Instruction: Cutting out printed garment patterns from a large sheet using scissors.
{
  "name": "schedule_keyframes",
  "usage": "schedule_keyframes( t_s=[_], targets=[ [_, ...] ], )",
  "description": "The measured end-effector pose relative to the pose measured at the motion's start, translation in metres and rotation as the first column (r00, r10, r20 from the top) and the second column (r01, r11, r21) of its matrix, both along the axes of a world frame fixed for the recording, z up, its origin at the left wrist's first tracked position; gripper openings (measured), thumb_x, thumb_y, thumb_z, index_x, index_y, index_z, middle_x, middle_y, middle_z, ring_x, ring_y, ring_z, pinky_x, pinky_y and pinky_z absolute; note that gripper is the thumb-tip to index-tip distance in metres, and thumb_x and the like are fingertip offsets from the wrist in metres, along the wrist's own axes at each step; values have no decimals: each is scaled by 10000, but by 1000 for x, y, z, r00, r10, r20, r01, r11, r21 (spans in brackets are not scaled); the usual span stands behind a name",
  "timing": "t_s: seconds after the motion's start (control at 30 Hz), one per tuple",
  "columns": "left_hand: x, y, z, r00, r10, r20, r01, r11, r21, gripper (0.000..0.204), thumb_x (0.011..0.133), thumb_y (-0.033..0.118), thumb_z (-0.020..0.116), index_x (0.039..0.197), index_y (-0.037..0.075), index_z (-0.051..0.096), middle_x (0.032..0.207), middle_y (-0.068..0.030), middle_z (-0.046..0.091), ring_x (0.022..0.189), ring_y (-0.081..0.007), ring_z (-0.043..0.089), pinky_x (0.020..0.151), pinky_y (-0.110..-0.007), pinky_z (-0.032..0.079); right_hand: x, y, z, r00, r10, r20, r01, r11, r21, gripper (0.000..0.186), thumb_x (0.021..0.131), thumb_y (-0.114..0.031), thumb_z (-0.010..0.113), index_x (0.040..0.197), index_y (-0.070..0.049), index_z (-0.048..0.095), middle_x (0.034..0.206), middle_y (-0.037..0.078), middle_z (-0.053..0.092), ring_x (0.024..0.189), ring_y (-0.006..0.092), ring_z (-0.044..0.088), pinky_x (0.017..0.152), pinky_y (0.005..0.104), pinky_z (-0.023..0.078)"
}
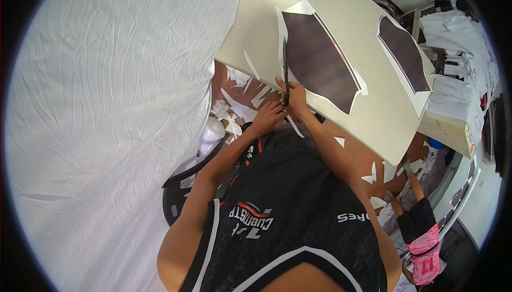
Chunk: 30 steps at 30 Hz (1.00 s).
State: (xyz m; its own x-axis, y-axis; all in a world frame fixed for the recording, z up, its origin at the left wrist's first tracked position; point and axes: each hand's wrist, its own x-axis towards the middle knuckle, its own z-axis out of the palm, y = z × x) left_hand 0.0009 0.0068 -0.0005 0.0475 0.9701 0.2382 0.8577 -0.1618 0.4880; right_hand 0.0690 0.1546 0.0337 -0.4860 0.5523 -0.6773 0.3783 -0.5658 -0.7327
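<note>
Dark, white-edged sheet [320, 57] lies on pale bench [368, 36]. Right hand [296, 98] grips black scissors [286, 81]. I can't tell what left hand [270, 116] holds.

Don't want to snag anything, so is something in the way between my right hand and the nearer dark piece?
Only the black scissors that your right hand holds, which point along the left white margin of the dark piece. Nothing else visible lies between. A loose white strip is off to the left.
</note>
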Motion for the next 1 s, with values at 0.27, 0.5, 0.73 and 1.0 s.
schedule_keyframes(
  t_s=[0.27, 0.5, 0.73, 1.0],
  targets=[
    [-51, 17, 16, 943, 257, 211, -261, 965, -10, 257, 736, 93, 621, 990, 51, 626, 1067, -136, 597, 1067, -337, 545, 878, -462, 442, 12, 0, 11, 996, -6, -92, -5, 993, -117, 517, 808, -515, 784, 674, -62, 574, 569, -10, 523, 454, 94, 531, 425, 244, 409],
    [-134, 145, 32, 923, 385, 21, -384, 914, 129, 416, 916, 114, 510, 1328, 88, 564, 1350, -114, 560, 1309, -323, 467, 1097, -475, 343, 14, -13, 13, 999, 16, -52, -18, 998, -55, 498, 837, -493, 761, 687, -55, 581, 567, 11, 528, 444, 111, 532, 414, 257, 420],
    [-131, 159, -19, 882, 406, -239, -412, 911, 29, 562, 981, 268, 448, 1511, 108, 355, 1573, -46, 347, 1457, -264, 300, 1196, -508, 186, 15, -31, 14, 999, -30, -34, 28, 998, -54, 511, 846, -509, 747, 666, -70, 559, 556, 4, 525, 427, 106, 524, 419, 244, 409],
    [-135, 162, -10, 871, 445, -208, -456, 890, -4, 567, 961, 285, 484, 1494, 115, 392, 1570, -29, 358, 1461, -238, 297, 1207, -479, 164, 6, -17, 12, 999, -38, 19, 38, 999, -16, 524, 823, -505, 774, 625, -95, 515, 546, 13, 530, 440, 104, 504, 433, 267, 395]
  ],
)
